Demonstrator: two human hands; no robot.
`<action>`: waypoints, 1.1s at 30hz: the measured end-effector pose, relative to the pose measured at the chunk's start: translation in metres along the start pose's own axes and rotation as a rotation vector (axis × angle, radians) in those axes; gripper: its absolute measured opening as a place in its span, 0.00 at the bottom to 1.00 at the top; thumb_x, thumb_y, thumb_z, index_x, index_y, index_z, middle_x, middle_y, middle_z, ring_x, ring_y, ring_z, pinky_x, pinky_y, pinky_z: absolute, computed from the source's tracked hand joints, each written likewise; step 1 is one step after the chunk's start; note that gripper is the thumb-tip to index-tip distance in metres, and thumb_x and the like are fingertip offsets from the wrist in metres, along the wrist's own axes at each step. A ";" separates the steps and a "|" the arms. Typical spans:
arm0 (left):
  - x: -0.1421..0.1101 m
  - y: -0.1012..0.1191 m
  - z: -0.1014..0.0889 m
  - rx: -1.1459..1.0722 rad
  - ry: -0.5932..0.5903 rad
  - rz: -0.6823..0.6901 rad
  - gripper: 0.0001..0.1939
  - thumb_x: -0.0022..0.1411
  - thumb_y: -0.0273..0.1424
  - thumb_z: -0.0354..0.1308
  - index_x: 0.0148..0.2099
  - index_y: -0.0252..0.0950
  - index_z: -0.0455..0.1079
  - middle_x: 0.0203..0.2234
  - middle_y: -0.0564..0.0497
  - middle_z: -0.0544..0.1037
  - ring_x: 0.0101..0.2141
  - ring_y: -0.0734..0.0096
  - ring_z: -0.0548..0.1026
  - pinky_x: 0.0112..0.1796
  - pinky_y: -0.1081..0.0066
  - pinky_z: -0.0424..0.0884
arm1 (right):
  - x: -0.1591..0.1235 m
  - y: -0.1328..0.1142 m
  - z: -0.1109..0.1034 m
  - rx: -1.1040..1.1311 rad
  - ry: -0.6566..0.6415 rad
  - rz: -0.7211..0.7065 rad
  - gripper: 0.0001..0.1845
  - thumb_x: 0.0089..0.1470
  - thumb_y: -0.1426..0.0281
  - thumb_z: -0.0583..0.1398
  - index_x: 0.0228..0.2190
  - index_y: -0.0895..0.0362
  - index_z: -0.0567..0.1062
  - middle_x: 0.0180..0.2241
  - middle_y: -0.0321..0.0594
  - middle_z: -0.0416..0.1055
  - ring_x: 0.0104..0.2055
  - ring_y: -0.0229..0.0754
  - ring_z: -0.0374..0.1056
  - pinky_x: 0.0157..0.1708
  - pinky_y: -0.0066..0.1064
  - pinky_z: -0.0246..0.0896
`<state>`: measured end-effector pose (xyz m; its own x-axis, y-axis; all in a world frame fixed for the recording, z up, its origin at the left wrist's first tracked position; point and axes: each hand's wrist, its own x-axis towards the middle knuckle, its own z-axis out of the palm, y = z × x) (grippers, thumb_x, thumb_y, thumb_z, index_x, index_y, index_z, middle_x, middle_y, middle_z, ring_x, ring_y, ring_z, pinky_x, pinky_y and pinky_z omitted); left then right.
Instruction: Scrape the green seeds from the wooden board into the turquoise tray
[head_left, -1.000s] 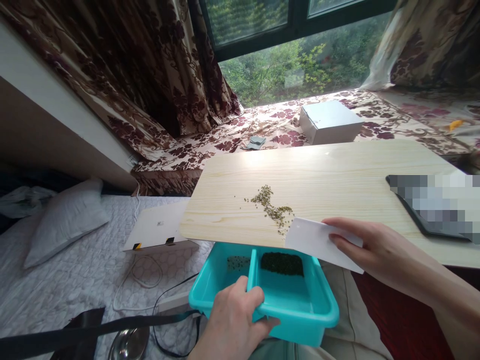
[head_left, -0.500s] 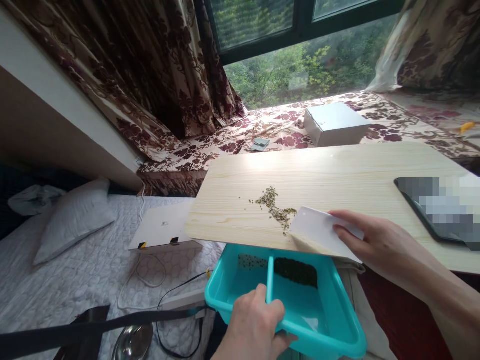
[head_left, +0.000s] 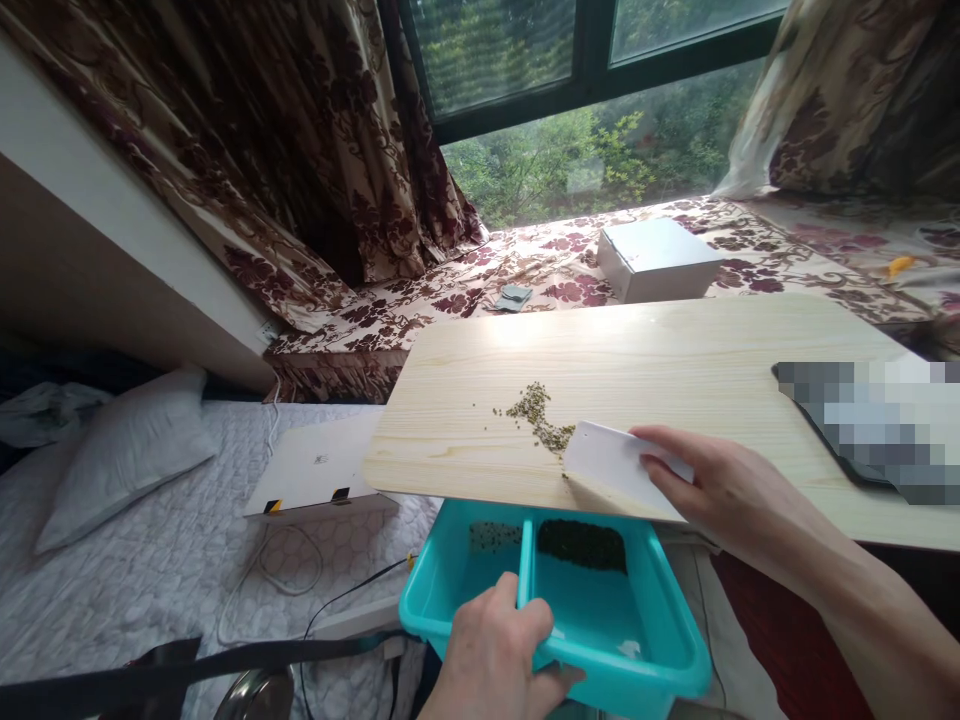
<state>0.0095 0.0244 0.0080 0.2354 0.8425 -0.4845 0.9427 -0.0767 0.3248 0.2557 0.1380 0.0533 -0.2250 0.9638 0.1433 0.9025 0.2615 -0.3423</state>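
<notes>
My right hand (head_left: 697, 475) grips a thin white flat scraper (head_left: 619, 460), whose left edge touches a scatter of small greenish-brown beans (head_left: 536, 410) on the wooden tabletop (head_left: 442, 400). Below the table's front edge, my left hand (head_left: 499, 640) is closed on the near rim and divider of a turquoise two-compartment bin (head_left: 675, 640). A dark green heap (head_left: 581, 545) lies in the bin's right compartment. Sparse dark bits (head_left: 495, 537) show in the left one, partly behind my hand.
A pixelated dark-edged device (head_left: 862, 430) lies on the table's right. Behind it, a white box (head_left: 660, 258) sits on the floral window seat. Another white box (head_left: 319, 465), cables and a metal bowl (head_left: 259, 693) rest on the bed at left. A black strap (head_left: 195, 665) crosses the lower left.
The scraper in my right hand has moved slightly left into the beans, bunching their near end. My left hand keeps its hold on the bin. The whole view has shifted a little.
</notes>
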 end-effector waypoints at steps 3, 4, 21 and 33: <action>-0.001 -0.002 0.002 -0.014 -0.003 0.002 0.12 0.58 0.41 0.69 0.36 0.41 0.73 0.37 0.51 0.73 0.40 0.61 0.74 0.35 0.69 0.63 | -0.001 -0.003 0.001 -0.018 0.007 -0.028 0.20 0.57 0.67 0.54 0.45 0.54 0.83 0.34 0.44 0.84 0.32 0.51 0.80 0.27 0.35 0.69; -0.001 -0.002 0.003 -0.013 -0.002 0.001 0.12 0.58 0.41 0.69 0.36 0.41 0.73 0.37 0.51 0.73 0.39 0.61 0.74 0.35 0.69 0.63 | -0.002 -0.003 0.001 -0.017 0.013 -0.034 0.21 0.57 0.67 0.54 0.45 0.54 0.83 0.34 0.44 0.84 0.32 0.52 0.80 0.27 0.35 0.69; 0.007 0.004 -0.001 0.004 -0.062 -0.029 0.14 0.55 0.44 0.69 0.36 0.41 0.73 0.36 0.51 0.71 0.38 0.60 0.74 0.32 0.68 0.61 | -0.009 0.009 0.000 -0.001 0.084 -0.027 0.20 0.57 0.65 0.54 0.42 0.54 0.83 0.33 0.44 0.84 0.31 0.53 0.80 0.25 0.37 0.71; 0.007 -0.006 0.008 -0.040 -0.025 -0.023 0.14 0.55 0.44 0.69 0.36 0.42 0.72 0.36 0.52 0.71 0.39 0.60 0.74 0.34 0.68 0.62 | -0.003 0.002 -0.001 -0.038 0.066 -0.024 0.21 0.58 0.66 0.53 0.44 0.54 0.83 0.34 0.44 0.84 0.32 0.53 0.80 0.25 0.37 0.70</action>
<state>0.0074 0.0268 -0.0034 0.2203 0.8301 -0.5123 0.9378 -0.0358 0.3453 0.2588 0.1353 0.0533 -0.2236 0.9513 0.2121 0.9104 0.2815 -0.3030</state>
